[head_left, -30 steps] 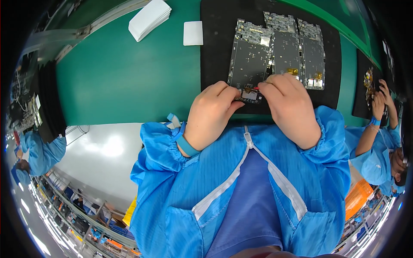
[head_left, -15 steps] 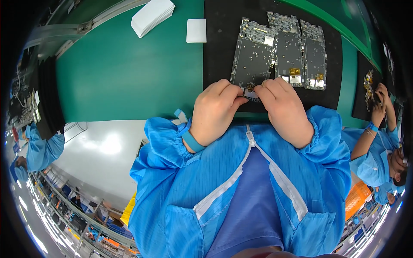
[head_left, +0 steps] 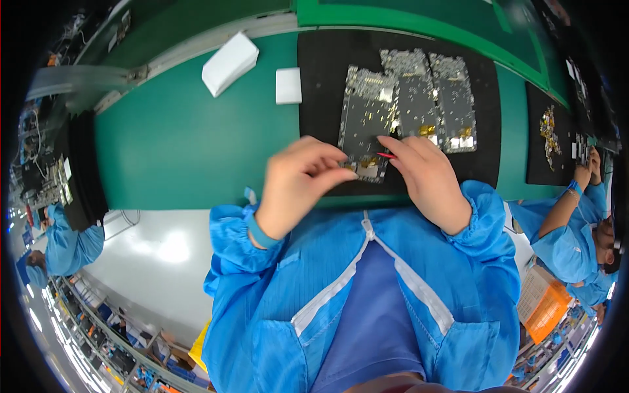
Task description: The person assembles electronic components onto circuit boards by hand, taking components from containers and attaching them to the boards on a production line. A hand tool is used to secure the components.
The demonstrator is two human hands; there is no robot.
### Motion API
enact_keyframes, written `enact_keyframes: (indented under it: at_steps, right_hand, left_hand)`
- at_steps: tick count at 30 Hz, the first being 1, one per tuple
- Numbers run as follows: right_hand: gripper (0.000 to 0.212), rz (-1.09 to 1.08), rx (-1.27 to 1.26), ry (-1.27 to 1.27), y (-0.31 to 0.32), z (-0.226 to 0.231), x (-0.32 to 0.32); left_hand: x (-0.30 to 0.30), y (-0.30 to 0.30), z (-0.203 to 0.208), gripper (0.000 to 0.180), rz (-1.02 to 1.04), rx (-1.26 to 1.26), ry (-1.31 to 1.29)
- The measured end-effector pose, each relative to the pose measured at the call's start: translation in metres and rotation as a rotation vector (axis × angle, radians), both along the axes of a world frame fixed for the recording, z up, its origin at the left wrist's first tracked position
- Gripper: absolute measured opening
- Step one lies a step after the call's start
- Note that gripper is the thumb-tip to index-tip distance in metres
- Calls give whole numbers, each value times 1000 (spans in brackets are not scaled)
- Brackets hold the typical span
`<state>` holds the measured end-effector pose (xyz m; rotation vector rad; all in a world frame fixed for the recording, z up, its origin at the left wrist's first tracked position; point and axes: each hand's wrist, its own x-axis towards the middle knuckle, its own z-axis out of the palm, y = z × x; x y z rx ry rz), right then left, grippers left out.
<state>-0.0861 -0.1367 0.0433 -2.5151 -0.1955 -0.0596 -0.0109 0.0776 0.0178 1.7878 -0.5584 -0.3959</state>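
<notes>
Three dark circuit boards lie side by side on the black mat. The left circuit board (head_left: 367, 124) is angled slightly and its near end, with a silver and amber-taped patch, lies between my hands. My left hand (head_left: 298, 183) is at that end's left edge, thumb and forefinger apart with nothing seen between them. My right hand (head_left: 426, 173) is closed over the board's right side, pinching a small, thin red piece (head_left: 386, 155) whose kind I cannot make out. Beyond it lie the middle circuit board (head_left: 417, 98) and the right circuit board (head_left: 455, 105), both with amber tape near their lower ends.
The black mat (head_left: 321, 78) lies on a green bench top (head_left: 190, 150). A stack of white cards (head_left: 229, 63) and a single white card (head_left: 288, 86) are to its left. A green frame (head_left: 419, 16) borders the far side. At right, a co-worker's hands (head_left: 588, 169) handle parts.
My left hand has drawn back left from the board's near end and its fingers have parted. A red piece now shows in my right hand. The whole view has shifted slightly.
</notes>
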Motion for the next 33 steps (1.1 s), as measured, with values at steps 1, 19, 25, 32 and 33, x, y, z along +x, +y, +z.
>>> enact_keyframes:
  at_steps: [1,19,25,32,33]
  right_hand:
    - [32,-8,-8,-23,-8,5,0]
    - [14,-174,357,141,-78,28,4]
    - [18,31,291,72,-75,42,38]
    - [10,150,182,134,-46,42,88]
    - [10,155,178,127,-42,40,95]
  left_hand:
    - [11,-1,5,22,85,-45,-5]
    - [245,-122,-46,26,217,218,-413]
    - [212,-31,-3,21,177,144,-425]
    - [111,20,-25,45,124,418,-270]
    - [106,18,-28,48,166,377,-227]
